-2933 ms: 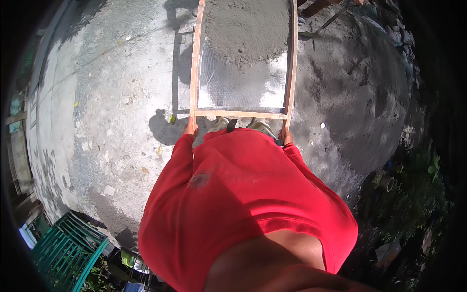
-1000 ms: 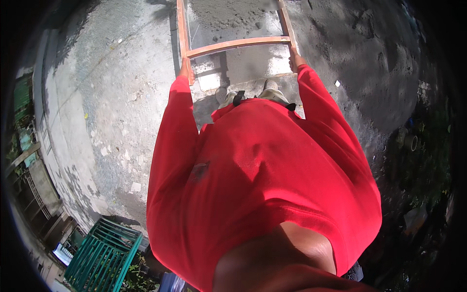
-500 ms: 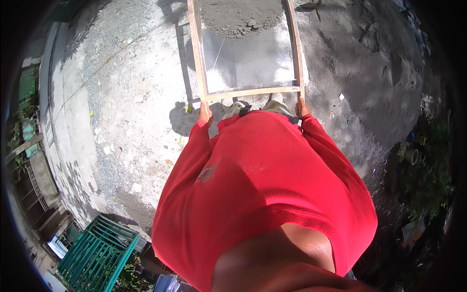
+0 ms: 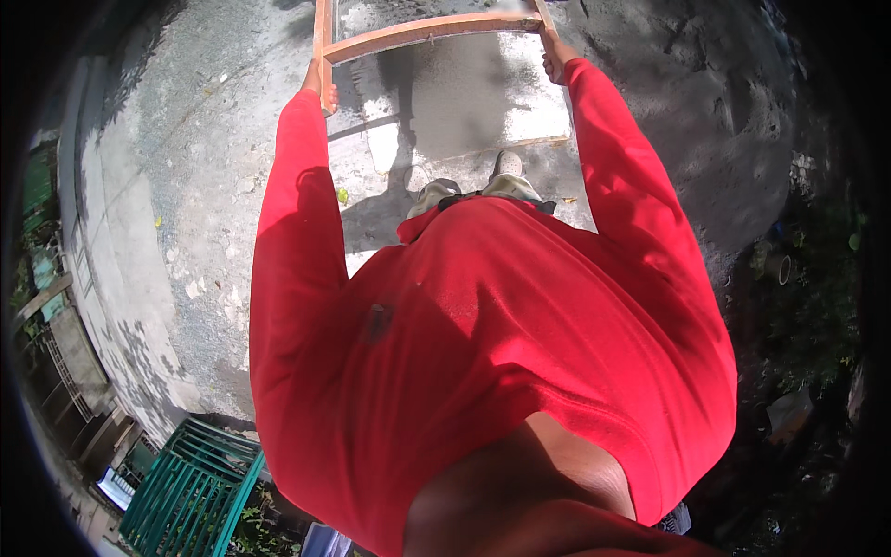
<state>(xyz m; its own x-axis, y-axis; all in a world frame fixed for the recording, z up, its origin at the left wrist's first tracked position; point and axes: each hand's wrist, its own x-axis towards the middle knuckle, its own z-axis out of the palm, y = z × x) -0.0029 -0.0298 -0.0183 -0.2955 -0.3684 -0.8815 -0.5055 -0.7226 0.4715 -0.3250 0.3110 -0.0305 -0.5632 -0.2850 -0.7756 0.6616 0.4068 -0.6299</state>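
Hands, left [image 4: 318, 82] and right [image 4: 553, 58], clasp wooden frame [image 4: 427, 30] corners.

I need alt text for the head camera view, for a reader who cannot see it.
Seen from above, a person in a red shirt holds a wooden sieve frame with the left hand and right hand, arms stretched forward. Grey sand lies below on concrete ground.
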